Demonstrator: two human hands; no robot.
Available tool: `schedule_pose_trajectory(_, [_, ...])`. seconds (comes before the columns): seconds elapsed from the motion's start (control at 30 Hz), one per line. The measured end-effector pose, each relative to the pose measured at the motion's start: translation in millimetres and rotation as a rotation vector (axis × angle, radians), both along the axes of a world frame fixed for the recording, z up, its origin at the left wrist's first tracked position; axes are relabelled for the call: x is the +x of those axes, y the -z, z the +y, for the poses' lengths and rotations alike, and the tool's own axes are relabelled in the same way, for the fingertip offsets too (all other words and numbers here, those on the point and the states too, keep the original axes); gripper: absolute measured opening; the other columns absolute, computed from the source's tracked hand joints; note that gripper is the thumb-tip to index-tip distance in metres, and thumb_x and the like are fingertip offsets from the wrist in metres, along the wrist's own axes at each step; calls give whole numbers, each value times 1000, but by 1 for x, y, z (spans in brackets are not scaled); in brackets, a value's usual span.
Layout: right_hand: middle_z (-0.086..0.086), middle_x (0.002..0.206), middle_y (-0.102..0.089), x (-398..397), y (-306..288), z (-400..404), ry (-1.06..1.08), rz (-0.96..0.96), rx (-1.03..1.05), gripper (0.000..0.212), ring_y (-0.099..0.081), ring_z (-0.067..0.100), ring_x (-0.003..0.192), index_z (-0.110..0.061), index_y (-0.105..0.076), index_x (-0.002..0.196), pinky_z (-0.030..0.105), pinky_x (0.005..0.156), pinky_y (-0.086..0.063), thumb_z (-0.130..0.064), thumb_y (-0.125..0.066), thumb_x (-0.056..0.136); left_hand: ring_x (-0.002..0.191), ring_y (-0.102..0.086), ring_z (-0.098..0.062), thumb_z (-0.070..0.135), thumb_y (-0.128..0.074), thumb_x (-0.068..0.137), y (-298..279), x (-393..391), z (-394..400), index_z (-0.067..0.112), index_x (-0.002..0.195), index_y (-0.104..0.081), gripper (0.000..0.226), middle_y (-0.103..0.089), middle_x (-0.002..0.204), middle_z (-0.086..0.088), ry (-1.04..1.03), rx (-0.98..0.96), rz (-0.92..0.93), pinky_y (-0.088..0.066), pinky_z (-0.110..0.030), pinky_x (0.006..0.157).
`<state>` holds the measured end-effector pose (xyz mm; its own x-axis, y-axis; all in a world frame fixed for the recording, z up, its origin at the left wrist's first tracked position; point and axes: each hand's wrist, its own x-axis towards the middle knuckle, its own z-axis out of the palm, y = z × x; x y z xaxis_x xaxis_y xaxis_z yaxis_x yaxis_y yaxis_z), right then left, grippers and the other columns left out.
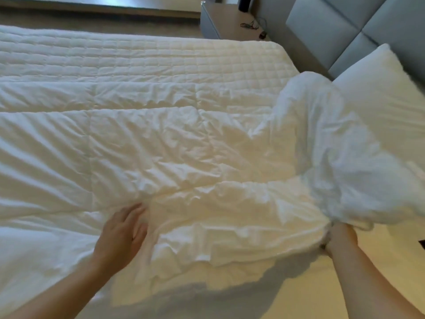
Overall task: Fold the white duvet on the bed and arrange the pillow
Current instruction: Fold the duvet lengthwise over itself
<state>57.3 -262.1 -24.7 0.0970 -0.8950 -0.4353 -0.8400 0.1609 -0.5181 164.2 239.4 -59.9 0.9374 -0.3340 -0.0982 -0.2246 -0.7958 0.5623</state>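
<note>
Right hand (340,238): grip clamped on the duvet's (184,157) bunched near edge; fingertips hidden in cloth.
Left hand (123,233): fingers spread, flat on the duvet.
Duvet: rumpled across the bed (161,54).
Pillow (388,93): head-end corner, against the grey headboard (345,24), partly overlapped by duvet.
Nightstand (230,19): beyond the bed; items blurred.

grey padded headboard (358,31) | nightstand (226,20) | tangled cables (251,25) on it
</note>
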Motion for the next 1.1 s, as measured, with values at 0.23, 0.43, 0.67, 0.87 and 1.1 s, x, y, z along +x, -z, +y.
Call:
schedule_pose_trajectory(0.23, [4, 74, -57, -7, 42, -9, 474, -344, 208, 29, -54, 25, 69, -8, -64, 103, 42, 72, -52, -21, -52, 80, 147, -24, -30, 61, -7, 97, 44, -4, -64, 23, 152, -33, 72, -29, 160, -9, 227, 483, 185, -16, -56, 111])
schedule_pose_trajectory(0.43, [2, 66, -46, 11, 12, 4, 281, -73, 82, 30, -60, 21, 73, -13, -44, 64, 29, 62, -46, -12, -58, 91, 150, 20, -19, 73, 9, 65, 47, 19, -61, 35, 154, 15, 97, 25, 161, 6, 302, 572, 299, 7, -48, 120])
schedule_pose_trajectory(0.67, [21, 119, -52, -22, 23, 11, 466, -118, -1, 40, -56, 36, 100, -3, -44, 124, 45, 78, -49, -23, -53, 91, 151, 16, -19, 72, 2, 68, 26, 19, -57, 37, 155, 10, 94, 22, 162, 6, 353, 586, 311, 4, -47, 121])
schedule_pose_trajectory(0.87, [22, 156, -22, 20, 5, 96, -792, -124, -798, 70, -17, 39, 144, -6, -27, 148, 51, 114, 8, -42, -40, 89, 149, -12, -30, 61, -22, 97, 38, -44, -39, 20, 150, -38, 68, -35, 157, -8, 561, 590, 118, -16, -57, 112])
schedule_pose_trajectory(1.1, [-4, 162, 16, 46, 87, 95, -1314, 552, -350, 67, 14, 29, 148, -39, 10, 152, 58, 115, 5, -66, -8, 93, 143, -32, -24, 62, -24, 99, 54, -51, -32, 29, 147, -43, 61, -37, 155, 4, 656, 550, -70, -22, -46, 109])
